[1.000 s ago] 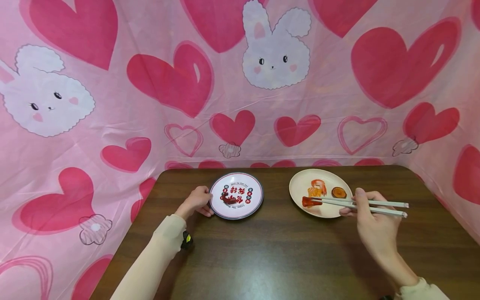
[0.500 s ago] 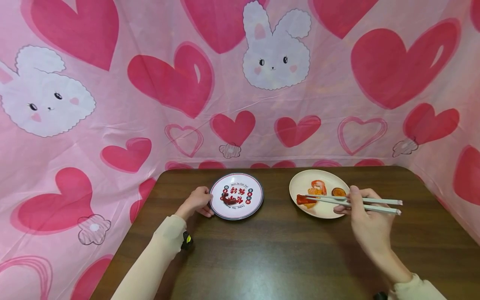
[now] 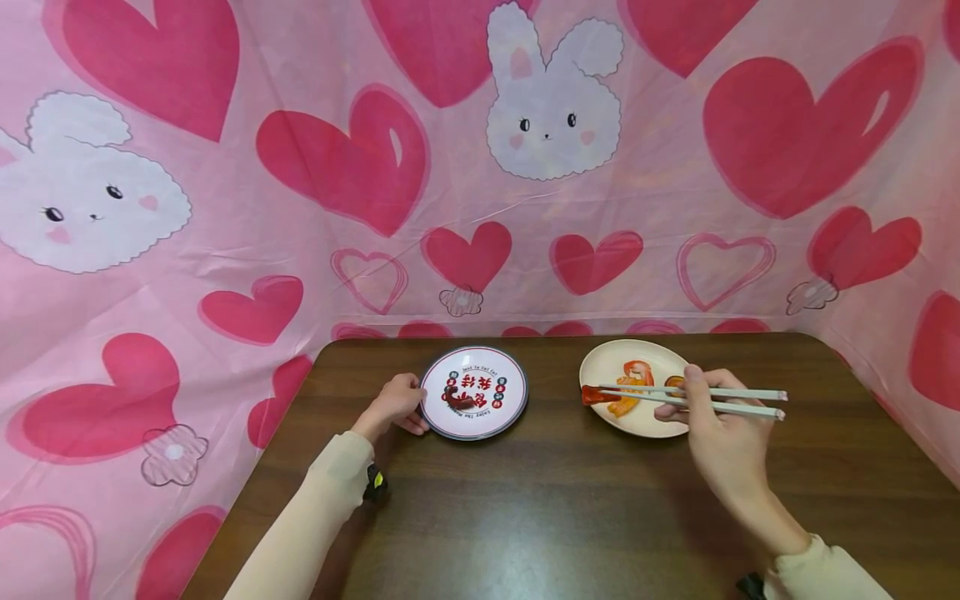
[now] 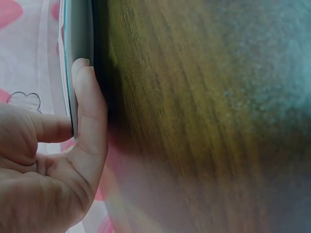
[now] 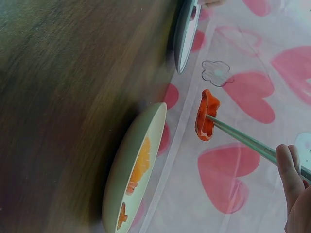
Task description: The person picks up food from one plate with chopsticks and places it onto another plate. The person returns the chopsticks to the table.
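Note:
My left hand (image 3: pixel 393 404) pinches the near left rim of a white round plate (image 3: pixel 444 367) with printed characters. In the left wrist view the thumb is at the plate's edge and the fingers lie along its underside. A dark red curved piece (image 3: pixel 459 400) is on that plate. My right hand (image 3: pixel 727 446) holds pale green chopsticks (image 5: pixel 243 139). Between their tips is a glossy red-orange food piece (image 5: pixel 207 119), raised above the left edge of a cream plate (image 3: pixel 603 358). An orange segment (image 3: pixel 624 407) and a shrimp-like piece (image 3: pixel 639 369) lie on the cream plate.
A round brown slice (image 3: pixel 674 382), partly hidden by my right hand, sits on the cream plate's right side. Both plates stand near the back of a dark wooden table (image 3: pixel 525 508). A pink heart-patterned cloth (image 3: pixel 525 208) hangs behind and along the sides.
My right hand has moved left with the chopsticks, carrying the red-orange piece from over the middle of the cream plate to its left edge. The left hand stays on its plate.

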